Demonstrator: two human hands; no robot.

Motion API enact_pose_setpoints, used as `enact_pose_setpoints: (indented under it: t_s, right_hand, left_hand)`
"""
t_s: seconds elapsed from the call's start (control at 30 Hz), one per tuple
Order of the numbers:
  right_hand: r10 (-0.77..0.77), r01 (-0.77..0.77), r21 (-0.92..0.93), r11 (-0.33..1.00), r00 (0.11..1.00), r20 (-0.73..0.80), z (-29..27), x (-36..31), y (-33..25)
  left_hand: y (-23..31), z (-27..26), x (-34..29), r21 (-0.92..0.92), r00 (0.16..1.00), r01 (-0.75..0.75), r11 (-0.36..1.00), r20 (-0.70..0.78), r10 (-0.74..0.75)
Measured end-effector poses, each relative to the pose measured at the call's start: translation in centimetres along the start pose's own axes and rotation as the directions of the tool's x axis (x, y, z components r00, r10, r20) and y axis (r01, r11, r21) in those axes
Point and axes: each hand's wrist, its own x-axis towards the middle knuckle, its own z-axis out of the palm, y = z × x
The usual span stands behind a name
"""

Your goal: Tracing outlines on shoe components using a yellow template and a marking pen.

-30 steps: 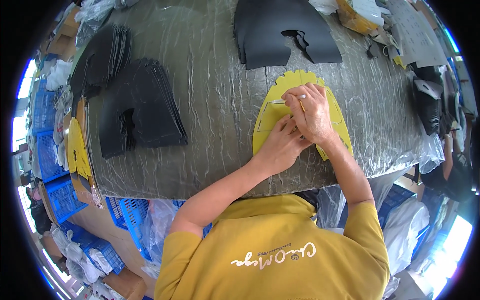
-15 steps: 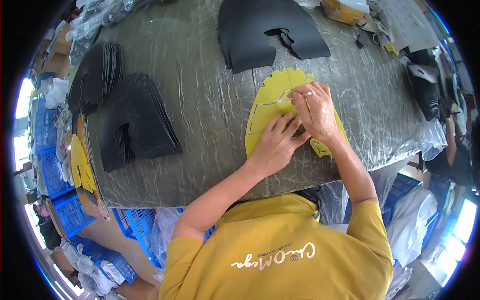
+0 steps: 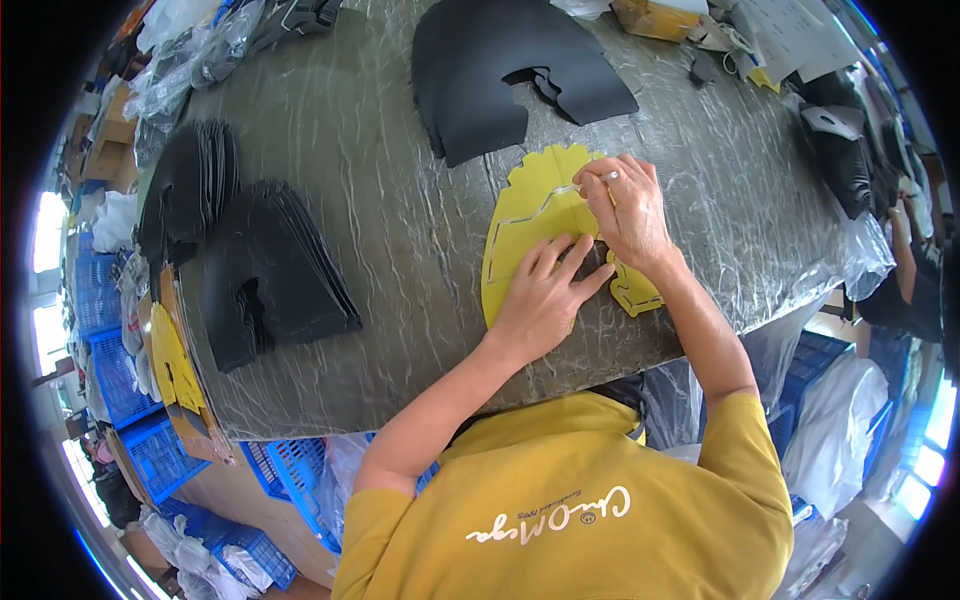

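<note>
A yellow pattern template [image 3: 545, 185] with a scalloped top edge and narrow cut slots lies flat on the table. My left hand [image 3: 545, 290] rests on its lower middle, fingers spread and pressing down. In my right hand [image 3: 632, 215] a slim, light-coloured pen [image 3: 611, 176] is pinched, its lower end hidden by the fingers near the upper end of a slot. Pale marks show along the slots. The template's right lobe shows beneath my right wrist; my hands cover its centre.
Black cut sheets [image 3: 515, 75] lie just beyond the template. Two fanned stacks of black pieces [image 3: 280, 270] sit at the left. Another yellow template [image 3: 175, 355] leans by the left table edge. Papers [image 3: 795, 40] and black wrapped bundles [image 3: 838, 160] are at the right. Blue crates [image 3: 165, 455] stand below.
The view has shifted slightly. My right hand with the pen has moved a little along the slot, away from its left part. My left hand stays pressed on the template.
</note>
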Motion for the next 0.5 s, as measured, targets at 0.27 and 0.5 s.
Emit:
enact_pose_setpoints:
  t_s: [0.27,0.5]
  right_hand:
    - [0.04,-0.041,-0.01,0.999,0.998,-0.041,-0.43,-0.17,0.59]
    - [-0.034,0.026,-0.116,0.993,0.997,-0.073,-0.82,-0.67,0.69]
  left_hand:
    - [0.07,0.01,-0.07,-0.008,1.0,0.016,1.0,0.015,-0.016]
    - [0.02,0.1,-0.17,0.007,0.999,0.016,1.0,0.038,-0.017]
